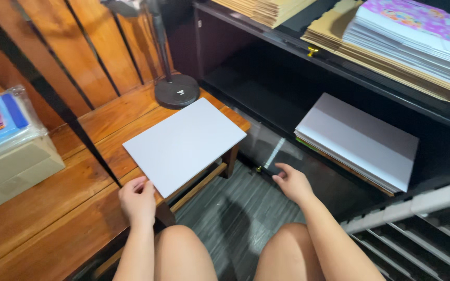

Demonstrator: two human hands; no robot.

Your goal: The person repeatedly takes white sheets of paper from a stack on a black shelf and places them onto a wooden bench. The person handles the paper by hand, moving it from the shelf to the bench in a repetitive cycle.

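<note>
**Hands, board and shelf stock**

Left hand point(138, 199), lower left of centre: fingers curled shut on the near corner of the board point(185, 144), thumb on top. Board: pale grey, flat, rectangular, lying on the table point(53, 218) at mid-frame, its right corner reaching the table's edge.

Right hand point(291, 182), lower centre-right: open, fingers loosely spread, holding nothing, over the floor point(235, 213) and near the stack point(358, 140).

Stack: grey-white boards like the first, on the lower shelf point(246, 93) at right of centre.

Lamp base point(176, 90): round, dark, on the table just beyond the board, upper centre.

Box point(11, 166): cardboard, far left, with plastic-wrapped coloured items on top.

Upper shelf point(308, 48), top right: piles of brown card and a pile of white sheets point(407, 41) with a colourful printed top.

Knees: bare, bottom edge of frame.
</note>
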